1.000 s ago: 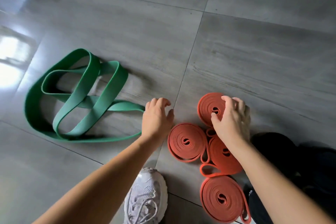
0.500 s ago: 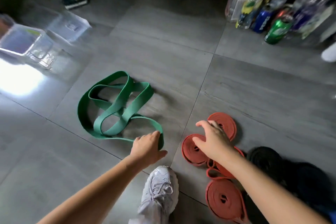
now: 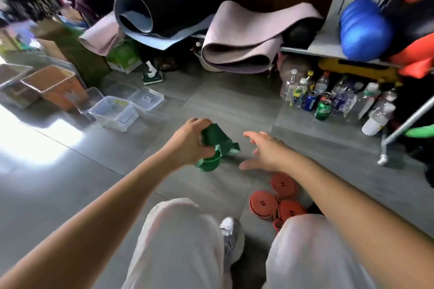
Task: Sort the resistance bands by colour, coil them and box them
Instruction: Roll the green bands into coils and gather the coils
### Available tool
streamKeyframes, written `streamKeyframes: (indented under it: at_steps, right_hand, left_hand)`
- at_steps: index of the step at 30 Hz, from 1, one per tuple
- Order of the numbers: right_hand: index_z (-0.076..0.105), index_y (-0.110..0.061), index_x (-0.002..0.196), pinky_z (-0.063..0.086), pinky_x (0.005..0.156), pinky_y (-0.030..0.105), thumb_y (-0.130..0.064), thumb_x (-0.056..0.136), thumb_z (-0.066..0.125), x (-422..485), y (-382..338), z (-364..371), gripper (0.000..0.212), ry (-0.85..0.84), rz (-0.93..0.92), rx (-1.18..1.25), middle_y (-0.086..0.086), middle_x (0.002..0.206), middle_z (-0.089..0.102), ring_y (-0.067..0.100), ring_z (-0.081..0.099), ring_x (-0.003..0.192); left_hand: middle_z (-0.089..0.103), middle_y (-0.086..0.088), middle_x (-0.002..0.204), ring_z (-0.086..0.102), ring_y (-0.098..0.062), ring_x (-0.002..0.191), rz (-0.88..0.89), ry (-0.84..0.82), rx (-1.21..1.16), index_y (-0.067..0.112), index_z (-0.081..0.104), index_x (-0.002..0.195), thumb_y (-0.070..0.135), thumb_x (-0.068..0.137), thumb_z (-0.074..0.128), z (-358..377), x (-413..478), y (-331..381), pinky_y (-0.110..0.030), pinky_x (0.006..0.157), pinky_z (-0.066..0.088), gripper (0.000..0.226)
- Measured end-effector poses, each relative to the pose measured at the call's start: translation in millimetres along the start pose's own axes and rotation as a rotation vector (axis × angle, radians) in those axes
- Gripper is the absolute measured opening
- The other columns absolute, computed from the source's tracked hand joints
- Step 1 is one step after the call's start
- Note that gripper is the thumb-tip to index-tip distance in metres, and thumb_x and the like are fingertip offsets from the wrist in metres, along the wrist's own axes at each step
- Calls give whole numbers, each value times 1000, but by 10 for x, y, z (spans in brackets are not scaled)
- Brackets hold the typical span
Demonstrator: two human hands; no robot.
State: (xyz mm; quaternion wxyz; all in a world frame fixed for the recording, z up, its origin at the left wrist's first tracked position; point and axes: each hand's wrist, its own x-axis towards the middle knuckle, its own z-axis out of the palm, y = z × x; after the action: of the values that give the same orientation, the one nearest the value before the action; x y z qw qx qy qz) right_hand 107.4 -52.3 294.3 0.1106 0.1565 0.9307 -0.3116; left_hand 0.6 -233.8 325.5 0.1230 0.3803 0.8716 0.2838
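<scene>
My left hand [image 3: 187, 142] grips the green resistance band [image 3: 215, 145], lifted off the grey floor in a bunched tangle that hangs below my fingers. My right hand [image 3: 264, 151] hovers just to the right of the band with its fingers spread, holding nothing. Three coiled red bands [image 3: 273, 199] lie flat on the floor beside my right knee, partly hidden by my leg. Clear plastic boxes [image 3: 112, 112] with loose lids stand on the floor at the far left.
Rolled yoga mats [image 3: 239, 37] lie on a low shelf at the back. Several bottles and cans [image 3: 324, 98] crowd the floor at the right, near a metal frame leg [image 3: 385, 148]. An orange-brown bin [image 3: 52, 87] stands far left. My white shoe [image 3: 231, 239] is between my knees.
The view rose and pulled back from the floor. My left hand lifted the green band off the floor into a bunch. My right hand left the red coils and moved toward the green band.
</scene>
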Motion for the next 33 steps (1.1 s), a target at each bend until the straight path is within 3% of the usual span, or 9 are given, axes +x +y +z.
streamKeyframes:
  at_steps: [3, 6, 9, 12, 16, 23, 28, 31, 33]
  right_hand:
    - [18, -29, 148, 44, 96, 37, -43, 67, 78, -273, -375, -20, 102, 52, -57, 58, 6, 142, 33, 24, 49, 118]
    - [32, -27, 140, 49, 91, 41, -33, 64, 84, -449, -737, -97, 92, 131, -126, 207, 0, 118, 53, 21, 56, 103]
    - [56, -32, 104, 52, 81, 43, -19, 63, 85, -585, -1011, -186, 52, 259, -243, 379, -7, 82, 60, 13, 57, 77]
    - [62, -34, 75, 48, 63, 29, -28, 61, 85, -800, -1184, -259, 27, 354, -297, 381, -7, 69, 63, 3, 51, 58]
    - [66, -32, 92, 54, 77, 47, -63, 53, 70, -974, -1169, -184, 50, 449, -266, 359, -2, 83, 72, 20, 67, 81]
    - [55, -20, 112, 50, 80, 44, -24, 85, 60, -1249, -1279, -254, 28, 673, -288, 282, 6, 95, 68, 28, 62, 91]
    - [63, -10, 93, 39, 49, 22, 3, 84, 59, -1510, -1507, -624, 16, 375, -488, 632, -9, 56, 56, 5, 48, 48]
    - [67, -11, 90, 44, 61, 22, -7, 81, 69, -1635, -1435, -715, 10, 208, -468, 608, -7, 70, 65, 4, 57, 62]
    - [67, -17, 94, 49, 74, 23, -25, 69, 79, -1645, -1318, -676, 29, 222, -416, 616, -2, 85, 69, 8, 63, 78]
  left_hand:
    - [52, 4, 85, 52, -14, 82, 112, 86, -161, 31, 58, 85, 38, 56, 59, -427, -311, 327, -34, 75, 53, 30]
    - [57, 9, 84, 54, -2, 76, 192, 195, -233, 29, 58, 91, 13, 69, 71, -799, -568, 633, -19, 74, 47, 29]
    - [62, 7, 87, 59, 1, 76, 198, 255, -366, 25, 58, 94, 2, 75, 69, -1101, -797, 902, -15, 71, 49, 32]
    - [67, -11, 95, 66, -18, 86, 200, 275, -455, 19, 59, 95, 10, 72, 68, -1289, -966, 1079, -31, 79, 57, 26]
    - [65, -25, 103, 67, -34, 94, 130, 267, -546, 10, 59, 93, 2, 82, 66, -1350, -1133, 1189, -43, 81, 57, 15]
    - [64, 3, 77, 64, -6, 68, 288, 251, -566, 9, 59, 94, 1, 81, 69, -1389, -1350, 1450, -30, 69, 59, 18]
    - [63, 9, 81, 65, -13, 76, 369, 247, -728, 19, 58, 99, 16, 75, 65, -1612, -1344, 1646, -43, 72, 59, 25]
    - [60, 8, 84, 64, -12, 78, 361, 159, -598, 19, 59, 102, 3, 81, 67, -1557, -1338, 1633, -36, 73, 58, 27]
    - [62, 4, 88, 63, -12, 83, 342, 99, -546, 15, 61, 104, -6, 81, 65, -1430, -1338, 1538, -31, 76, 58, 32]
